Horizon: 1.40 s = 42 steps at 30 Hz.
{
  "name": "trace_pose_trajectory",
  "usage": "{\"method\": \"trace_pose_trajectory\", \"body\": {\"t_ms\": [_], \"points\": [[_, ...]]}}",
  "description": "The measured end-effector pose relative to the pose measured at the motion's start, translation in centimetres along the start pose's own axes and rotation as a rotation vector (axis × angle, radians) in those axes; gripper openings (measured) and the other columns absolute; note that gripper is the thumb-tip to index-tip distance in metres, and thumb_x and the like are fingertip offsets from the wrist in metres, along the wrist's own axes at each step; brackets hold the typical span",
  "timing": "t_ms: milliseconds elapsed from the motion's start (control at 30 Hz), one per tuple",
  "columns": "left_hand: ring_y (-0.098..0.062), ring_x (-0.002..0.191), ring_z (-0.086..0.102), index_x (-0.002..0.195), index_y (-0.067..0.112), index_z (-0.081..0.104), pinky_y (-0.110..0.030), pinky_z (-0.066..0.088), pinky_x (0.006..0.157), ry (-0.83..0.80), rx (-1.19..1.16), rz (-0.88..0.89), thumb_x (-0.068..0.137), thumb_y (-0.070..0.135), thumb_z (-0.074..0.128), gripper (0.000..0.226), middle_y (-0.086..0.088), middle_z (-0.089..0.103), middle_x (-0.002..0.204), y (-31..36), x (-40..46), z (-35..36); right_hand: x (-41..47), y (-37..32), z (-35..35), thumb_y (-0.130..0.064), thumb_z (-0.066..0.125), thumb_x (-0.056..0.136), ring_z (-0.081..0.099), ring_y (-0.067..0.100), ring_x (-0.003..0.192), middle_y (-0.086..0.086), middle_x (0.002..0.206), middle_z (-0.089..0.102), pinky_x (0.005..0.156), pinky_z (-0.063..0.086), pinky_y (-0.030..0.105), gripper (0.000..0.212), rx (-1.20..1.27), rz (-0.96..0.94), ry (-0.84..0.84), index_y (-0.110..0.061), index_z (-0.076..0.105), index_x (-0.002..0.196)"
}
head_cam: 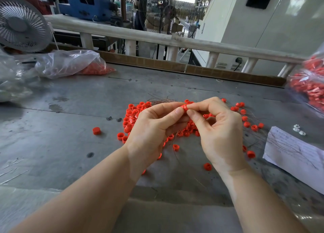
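Red plastic cap [183, 108] sits pinched between the two hands, raised just above the pile of caps [130, 116] and thin wires [160, 100] on the grey table [70, 101]; the left hand [154, 126] holds it from the left, thumb and forefinger closed on its sides, other fingers curled beneath. The right hand [217, 127] meets it from the right, thumb and forefinger tips pinched on its edge; both hands are equally near, so the next move is probably fingertip work along the line from hand to hand; whether the right fingers also hold a wire cannot be told.
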<state>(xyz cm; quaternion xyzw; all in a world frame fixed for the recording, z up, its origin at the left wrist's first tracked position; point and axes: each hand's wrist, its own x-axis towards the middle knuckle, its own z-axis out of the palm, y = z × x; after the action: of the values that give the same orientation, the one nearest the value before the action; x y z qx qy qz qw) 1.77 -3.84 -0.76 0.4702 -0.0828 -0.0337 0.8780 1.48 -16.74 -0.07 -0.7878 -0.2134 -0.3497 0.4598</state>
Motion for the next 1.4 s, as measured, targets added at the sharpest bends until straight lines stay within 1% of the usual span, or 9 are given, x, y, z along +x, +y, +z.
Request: {"method": "trace_pose_trajectory", "body": {"t_ms": [200,400,600,733,900,967,1200,1333,1400], "points": [[-0.011,0.074,0.07,0.092,0.005,0.07,-0.019,0.056,0.068,0.003,0.008,-0.01,0.068,0.014,0.063,0.026,-0.009,0.074,0.084,-0.02,0.03,-0.03,-0.03,0.03,-0.03,-0.003,0.068,0.08,0.058,0.006,0.076,0.001,0.076,0.063,0.068,0.039,0.006,0.006,-0.034,-0.014,0.01,-0.008,0.07,0.08],[-0.014,0.081,0.07,0.097,0.003,0.069,-0.023,0.057,0.078,-0.026,0.01,-0.03,0.071,0.013,0.061,0.03,-0.01,0.073,0.09,0.26,-0.08,-0.01,0.02,0.08,-0.04,-0.004,0.067,0.081,0.058,0.006,0.076,0.0,0.076,0.063,0.068,0.039,0.007,0.005,-0.031,0.002,0.012,-0.009,0.069,0.08],[-0.014,0.078,0.071,0.089,0.005,0.073,-0.02,0.057,0.072,-0.029,-0.028,-0.051,0.078,-0.001,0.057,0.02,-0.01,0.074,0.087,0.38,-0.1,0.11,0.05,0.0,-0.2,-0.003,0.068,0.081,0.058,0.006,0.077,0.0,0.077,0.063,0.068,0.04,0.008,0.006,-0.033,0.018,0.009,-0.009,0.069,0.081],[-0.013,0.078,0.071,0.089,0.006,0.072,-0.02,0.057,0.071,-0.024,0.01,-0.012,0.069,0.007,0.062,0.023,-0.008,0.074,0.086,0.33,-0.16,0.06,0.05,-0.07,-0.22,-0.002,0.068,0.081,0.058,0.006,0.078,0.0,0.077,0.063,0.069,0.041,0.009,0.006,-0.055,0.002,0.004,-0.008,0.069,0.081],[-0.015,0.081,0.071,0.088,0.009,0.074,-0.02,0.056,0.071,-0.013,0.047,0.024,0.068,0.01,0.064,0.022,-0.01,0.074,0.089,0.12,-0.12,-0.11,0.0,-0.03,-0.23,-0.001,0.068,0.081,0.057,0.009,0.076,0.003,0.077,0.063,0.068,0.042,0.012,0.004,-0.096,-0.052,0.012,-0.005,0.07,0.081],[-0.015,0.082,0.071,0.087,0.01,0.075,-0.02,0.056,0.07,-0.011,0.061,0.036,0.068,0.012,0.065,0.021,-0.009,0.074,0.089,0.01,-0.15,-0.11,0.0,0.0,-0.21,0.0,0.067,0.081,0.057,0.008,0.077,0.003,0.078,0.064,0.068,0.042,0.011,0.005,-0.103,-0.07,0.01,-0.004,0.07,0.081],[-0.013,0.076,0.071,0.079,0.013,0.076,-0.018,0.055,0.066,0.035,0.042,0.068,0.067,0.013,0.065,0.017,-0.007,0.074,0.08,-0.03,-0.21,0.13,-0.2,-0.01,0.11,0.002,0.064,0.083,0.057,0.007,0.079,0.004,0.082,0.063,0.072,0.043,0.009,0.011,-0.097,-0.095,-0.004,-0.002,0.071,0.089],[-0.018,0.082,0.071,0.086,0.007,0.073,-0.022,0.057,0.071,0.046,0.065,0.062,0.066,0.013,0.066,0.022,-0.012,0.074,0.087,-0.08,-0.27,0.2,-0.27,-0.14,0.13,-0.002,0.066,0.08,0.057,0.009,0.073,0.003,0.08,0.062,0.064,0.046,0.015,0.007,-0.124,-0.113,0.017,-0.004,0.071,0.085],[-0.02,0.08,0.071,0.087,0.005,0.073,-0.023,0.057,0.071,0.044,0.086,0.05,0.065,0.014,0.067,0.024,-0.013,0.074,0.086,-0.08,-0.34,0.26,-0.33,-0.19,0.09,-0.002,0.067,0.078,0.057,0.01,0.068,0.001,0.078,0.061,0.059,0.047,0.02,0.006,-0.158,-0.117,0.024,-0.006,0.07,0.082]]}}
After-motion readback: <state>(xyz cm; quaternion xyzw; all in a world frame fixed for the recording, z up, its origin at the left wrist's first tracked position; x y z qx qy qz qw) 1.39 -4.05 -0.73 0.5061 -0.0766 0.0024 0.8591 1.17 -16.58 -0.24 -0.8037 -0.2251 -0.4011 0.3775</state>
